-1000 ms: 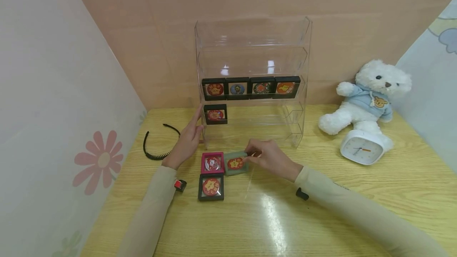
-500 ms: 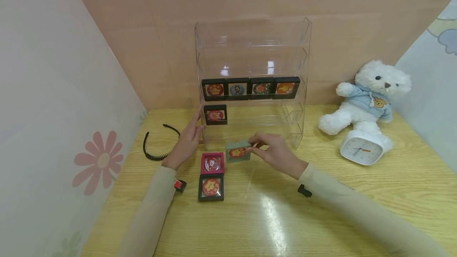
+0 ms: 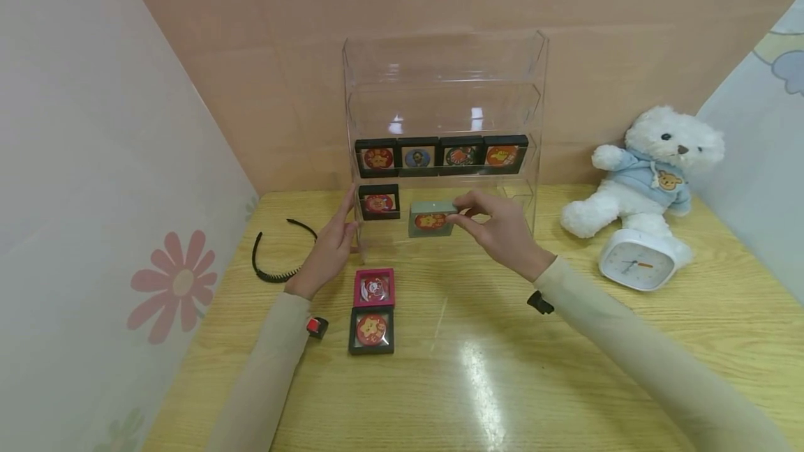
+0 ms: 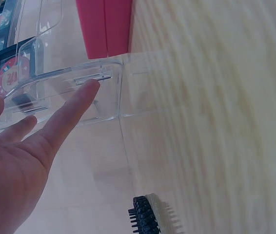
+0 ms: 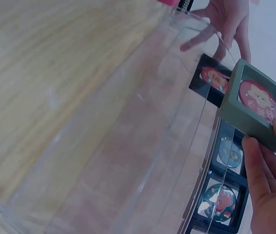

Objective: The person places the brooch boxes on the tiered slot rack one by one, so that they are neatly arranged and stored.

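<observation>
In the head view my right hand (image 3: 502,232) pinches the right edge of a green square display frame (image 3: 430,220) with a red star badge inside. The frame is held upright before the lower tiers of a clear acrylic rack (image 3: 442,103). My left hand (image 3: 326,250) rests with straight fingers against the rack's left side panel. A black frame (image 3: 380,202) stands in the rack left of the green one, with several black frames (image 3: 419,157) in the tier above. On the table, a pink frame (image 3: 374,288) lies behind another black frame (image 3: 372,330).
A black toothed headband (image 3: 276,276) lies left of the rack, by the left forearm. At the right sit a white teddy bear (image 3: 659,166) in a blue top and a white clock (image 3: 637,259). A wall stands behind the rack on the wooden table (image 3: 565,382).
The right hand has lifted the green frame off the table from beside the pink one, tilted it upright and carried it up to the rack. The left hand has stayed put.
</observation>
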The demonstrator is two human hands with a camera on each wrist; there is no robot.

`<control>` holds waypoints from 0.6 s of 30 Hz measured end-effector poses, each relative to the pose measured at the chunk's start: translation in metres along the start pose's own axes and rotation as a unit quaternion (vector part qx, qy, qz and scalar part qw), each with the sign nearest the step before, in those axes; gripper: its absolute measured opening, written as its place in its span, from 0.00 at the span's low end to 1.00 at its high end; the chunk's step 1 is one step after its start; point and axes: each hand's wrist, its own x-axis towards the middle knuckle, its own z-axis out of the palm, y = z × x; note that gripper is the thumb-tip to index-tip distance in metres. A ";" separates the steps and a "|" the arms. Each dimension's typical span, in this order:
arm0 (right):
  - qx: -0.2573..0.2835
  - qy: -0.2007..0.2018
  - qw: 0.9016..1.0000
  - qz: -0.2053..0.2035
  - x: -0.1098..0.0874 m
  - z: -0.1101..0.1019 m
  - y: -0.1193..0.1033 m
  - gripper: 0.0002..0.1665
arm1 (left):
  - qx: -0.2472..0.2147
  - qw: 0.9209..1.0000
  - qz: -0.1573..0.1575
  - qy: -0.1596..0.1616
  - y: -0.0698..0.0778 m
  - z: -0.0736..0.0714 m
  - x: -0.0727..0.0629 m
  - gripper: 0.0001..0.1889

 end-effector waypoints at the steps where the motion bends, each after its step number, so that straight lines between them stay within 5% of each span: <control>1: -0.002 0.003 1.000 -0.002 0.003 0.000 0.001 0.14 | 0.000 1.000 0.001 0.000 -0.001 0.000 0.000 0.36; 18: -0.046 0.016 0.999 0.018 0.032 0.014 0.018 0.12 | 0.002 1.000 0.004 0.004 -0.001 0.000 0.000 0.35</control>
